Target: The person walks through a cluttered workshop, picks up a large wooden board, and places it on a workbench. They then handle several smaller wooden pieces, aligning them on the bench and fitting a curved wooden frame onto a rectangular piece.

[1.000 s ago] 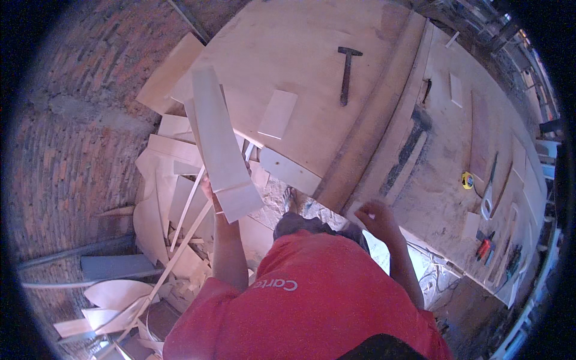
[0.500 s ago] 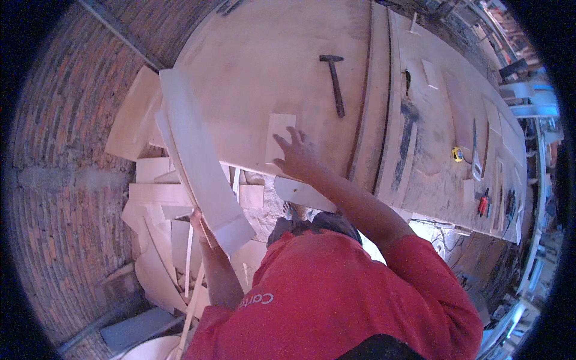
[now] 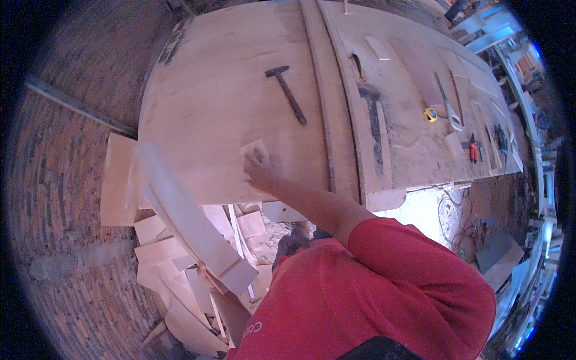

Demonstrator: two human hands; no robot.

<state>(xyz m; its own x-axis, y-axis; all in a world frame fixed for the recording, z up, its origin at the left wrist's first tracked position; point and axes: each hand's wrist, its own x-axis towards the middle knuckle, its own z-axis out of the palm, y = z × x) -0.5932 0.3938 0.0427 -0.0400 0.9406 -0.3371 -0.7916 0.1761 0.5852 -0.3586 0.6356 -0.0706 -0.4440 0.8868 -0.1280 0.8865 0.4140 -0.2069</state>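
Note:
My left hand (image 3: pixel 208 278) is closed around the lower edge of a long stack of pale thin boards (image 3: pixel 189 219), held slanting beside the workbench's near left corner. Its fingers are partly hidden behind the wood. On the bench my right hand (image 3: pixel 261 174) has its fingers curled onto a small pale rectangular wooden piece (image 3: pixel 254 146), its near part covered by the hand. Beyond that hand lies a hammer (image 3: pixel 287 95) with a dark head and handle, flat on the light plywood top (image 3: pixel 210 90).
Long wooden strips (image 3: pixel 336 102) run across the bench. On its right half lie a yellow tape measure (image 3: pixel 430 114), a handsaw (image 3: pixel 450 105), red-handled pliers (image 3: pixel 473 150) and wood pieces. Offcuts (image 3: pixel 174 264) pile below at left, near a brick wall (image 3: pixel 60 198).
My right hand has gone from spread fingers over the small wooden piece to fingers curled onto it. The view has swung right, and my left hand still holds the boards.

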